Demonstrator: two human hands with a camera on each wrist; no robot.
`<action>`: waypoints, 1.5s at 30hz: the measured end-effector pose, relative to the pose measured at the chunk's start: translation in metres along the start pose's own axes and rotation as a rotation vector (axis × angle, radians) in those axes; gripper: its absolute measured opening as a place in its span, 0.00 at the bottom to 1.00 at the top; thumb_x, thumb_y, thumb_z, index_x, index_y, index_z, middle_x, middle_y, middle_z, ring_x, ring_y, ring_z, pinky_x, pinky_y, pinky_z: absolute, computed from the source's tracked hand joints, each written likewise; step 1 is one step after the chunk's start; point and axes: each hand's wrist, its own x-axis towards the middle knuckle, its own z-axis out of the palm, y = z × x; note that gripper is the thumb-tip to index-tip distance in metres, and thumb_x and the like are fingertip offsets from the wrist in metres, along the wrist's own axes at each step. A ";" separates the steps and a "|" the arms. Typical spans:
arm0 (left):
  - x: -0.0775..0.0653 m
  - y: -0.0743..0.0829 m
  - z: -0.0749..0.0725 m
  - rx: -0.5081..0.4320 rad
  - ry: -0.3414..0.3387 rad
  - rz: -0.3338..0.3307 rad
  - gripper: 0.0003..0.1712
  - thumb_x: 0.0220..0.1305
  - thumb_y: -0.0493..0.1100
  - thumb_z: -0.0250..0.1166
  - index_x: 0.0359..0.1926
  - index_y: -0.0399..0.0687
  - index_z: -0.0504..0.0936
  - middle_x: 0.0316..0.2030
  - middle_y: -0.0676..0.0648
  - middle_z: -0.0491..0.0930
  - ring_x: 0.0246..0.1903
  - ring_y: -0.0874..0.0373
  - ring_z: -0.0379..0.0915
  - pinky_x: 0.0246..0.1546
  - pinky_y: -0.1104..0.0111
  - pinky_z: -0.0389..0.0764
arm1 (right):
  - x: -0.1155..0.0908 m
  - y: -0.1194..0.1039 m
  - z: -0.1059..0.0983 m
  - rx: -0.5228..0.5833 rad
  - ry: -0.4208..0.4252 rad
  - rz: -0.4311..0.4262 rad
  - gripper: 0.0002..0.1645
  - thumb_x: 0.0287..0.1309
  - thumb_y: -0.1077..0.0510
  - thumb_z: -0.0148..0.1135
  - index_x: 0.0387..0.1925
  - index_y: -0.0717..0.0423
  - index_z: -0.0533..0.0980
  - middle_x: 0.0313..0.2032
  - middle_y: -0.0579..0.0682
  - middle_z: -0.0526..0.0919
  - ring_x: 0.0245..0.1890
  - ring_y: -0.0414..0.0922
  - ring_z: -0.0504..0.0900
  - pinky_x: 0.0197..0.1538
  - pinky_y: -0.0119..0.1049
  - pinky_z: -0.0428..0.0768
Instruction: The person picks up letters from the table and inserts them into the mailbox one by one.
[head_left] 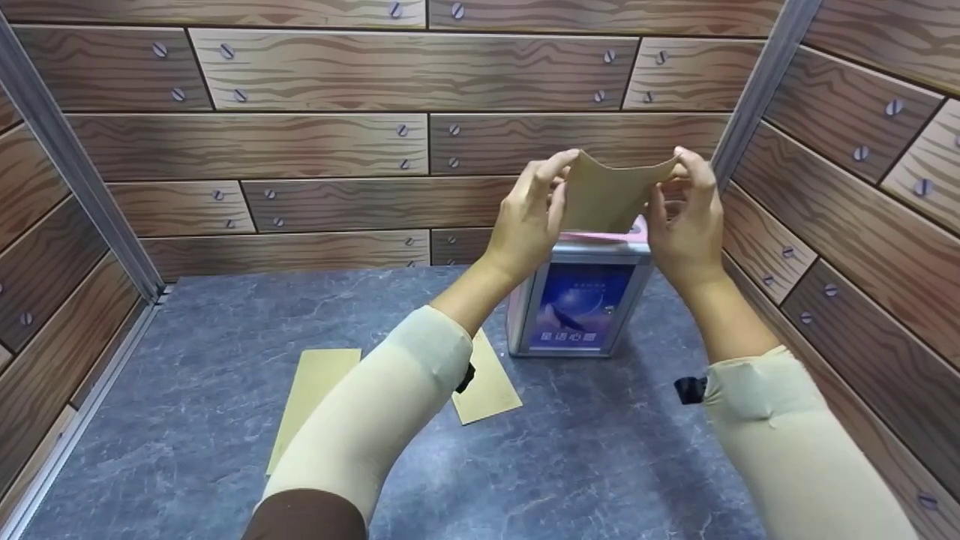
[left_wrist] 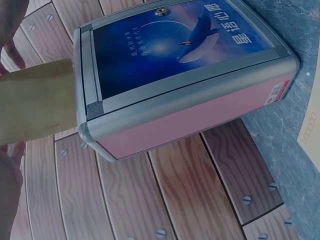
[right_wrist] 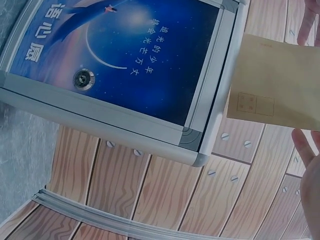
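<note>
Between my two hands a brown paper envelope [head_left: 607, 199] stands upright over the top of a locked box, its upper edge bowed downward in the middle. My left hand [head_left: 525, 217] pinches its left edge, and my right hand [head_left: 686, 225] pinches the right one. The box [head_left: 574, 349] has a silver frame, pink sides and a blue door with a whale picture and a keyhole. In the right wrist view, the envelope [right_wrist: 280, 82] shows a printed stamp frame. Its lower end meets the box's top edge there; whether it sits in a slot is hidden.
Two more brown envelopes lie on the blue marbled table [head_left: 225, 360]: one envelope [head_left: 322, 379] at the left, partly under my left forearm, another envelope [head_left: 487, 382] in front of the box. Wood-patterned walls [head_left: 337, 142] enclose the table at the back and sides.
</note>
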 end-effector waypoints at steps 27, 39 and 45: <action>-0.009 -0.007 0.010 0.109 -0.036 -0.106 0.22 0.84 0.35 0.54 0.69 0.60 0.64 0.49 0.42 0.84 0.41 0.52 0.86 0.39 0.71 0.84 | -0.011 0.024 0.009 -0.093 -0.084 0.037 0.34 0.73 0.68 0.61 0.72 0.47 0.60 0.49 0.64 0.84 0.43 0.58 0.88 0.50 0.18 0.76; -0.019 -0.024 0.022 0.189 -0.050 -0.195 0.21 0.84 0.38 0.56 0.69 0.62 0.65 0.49 0.46 0.85 0.28 0.53 0.80 0.32 0.63 0.84 | -0.024 0.047 0.020 -0.143 -0.118 0.064 0.33 0.74 0.64 0.62 0.73 0.48 0.60 0.45 0.62 0.84 0.42 0.55 0.90 0.49 0.27 0.81; -0.022 -0.029 0.027 0.181 -0.073 -0.223 0.20 0.84 0.39 0.56 0.69 0.60 0.66 0.47 0.46 0.85 0.31 0.52 0.81 0.35 0.60 0.86 | -0.027 0.049 0.025 -0.123 -0.064 0.103 0.32 0.74 0.66 0.62 0.72 0.47 0.62 0.43 0.61 0.82 0.42 0.54 0.87 0.51 0.37 0.85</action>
